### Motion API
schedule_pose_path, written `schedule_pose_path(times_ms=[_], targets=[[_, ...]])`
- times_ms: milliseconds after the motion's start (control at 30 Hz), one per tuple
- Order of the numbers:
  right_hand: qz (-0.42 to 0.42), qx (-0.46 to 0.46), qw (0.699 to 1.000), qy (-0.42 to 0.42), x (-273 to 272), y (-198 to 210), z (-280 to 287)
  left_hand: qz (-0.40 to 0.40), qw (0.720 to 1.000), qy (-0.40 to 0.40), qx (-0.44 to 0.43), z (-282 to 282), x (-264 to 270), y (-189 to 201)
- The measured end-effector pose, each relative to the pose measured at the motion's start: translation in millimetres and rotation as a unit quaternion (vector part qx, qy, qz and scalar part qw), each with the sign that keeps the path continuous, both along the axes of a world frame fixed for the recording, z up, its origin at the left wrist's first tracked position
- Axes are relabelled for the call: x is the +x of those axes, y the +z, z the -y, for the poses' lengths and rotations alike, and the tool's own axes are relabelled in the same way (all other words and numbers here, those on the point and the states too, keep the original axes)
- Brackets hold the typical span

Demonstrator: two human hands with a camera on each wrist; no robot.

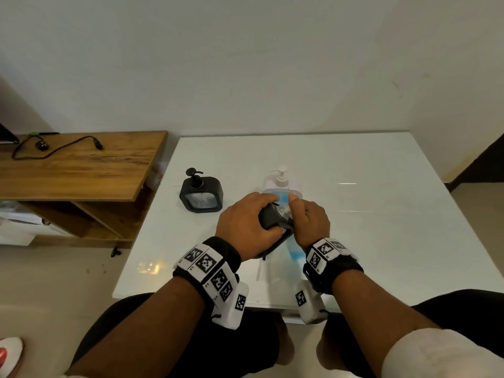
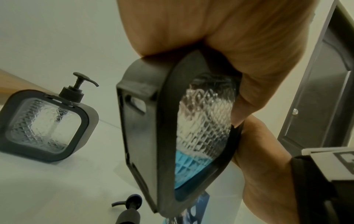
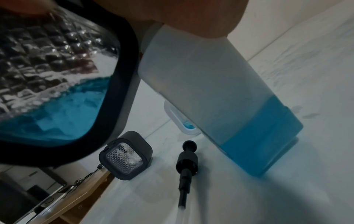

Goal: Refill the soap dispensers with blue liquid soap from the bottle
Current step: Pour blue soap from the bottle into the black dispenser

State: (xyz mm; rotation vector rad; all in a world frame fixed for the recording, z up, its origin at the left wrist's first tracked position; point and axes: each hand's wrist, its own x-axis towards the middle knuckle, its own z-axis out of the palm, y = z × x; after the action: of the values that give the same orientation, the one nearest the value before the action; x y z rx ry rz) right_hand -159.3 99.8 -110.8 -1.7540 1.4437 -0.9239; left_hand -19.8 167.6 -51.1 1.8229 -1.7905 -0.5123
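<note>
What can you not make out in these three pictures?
- Mouth of the held dispenser: head view, covered by left hand and right hand.
- Neck of the bottle: right wrist view, behind the right hand.
- The loose pump: left wrist view, cut by the bottom edge.
- What the right hand grips: hidden in all views.

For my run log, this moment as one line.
left hand: grips tilted dispenser, partly blue | right hand: grips bottle top | loose pump: on table | second dispenser: standing, empty-looking

Layout on the table (image 1: 354, 165)

One dispenser (image 1: 201, 193) stands at frame centre-left; the bottle (image 1: 282, 184) is right of it, behind the held dispenser (image 1: 275, 218).
</note>
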Motion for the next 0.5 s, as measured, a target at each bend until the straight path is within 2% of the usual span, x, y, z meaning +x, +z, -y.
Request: schedule_pose_path(times_ms=[167, 333, 500], targets=[[-0.015, 0.002, 1.000, 0.001, 1.4, 2.5, -1.5, -0.007, 1.000, 0.002, 0.011, 0.3, 1.8, 0.8], [0.005, 0.003, 1.000, 0.003, 0.8, 3.1, -0.6, -0.063, 0.998, 0.005, 0.015, 2.8, 6.4, 0.2], [-0.028, 0.022, 0.999, -0.001, 2.5, 2.6, 1.4, -0.054, 0.998, -0.001, 0.021, 3.0, 6.7, 2.2]])
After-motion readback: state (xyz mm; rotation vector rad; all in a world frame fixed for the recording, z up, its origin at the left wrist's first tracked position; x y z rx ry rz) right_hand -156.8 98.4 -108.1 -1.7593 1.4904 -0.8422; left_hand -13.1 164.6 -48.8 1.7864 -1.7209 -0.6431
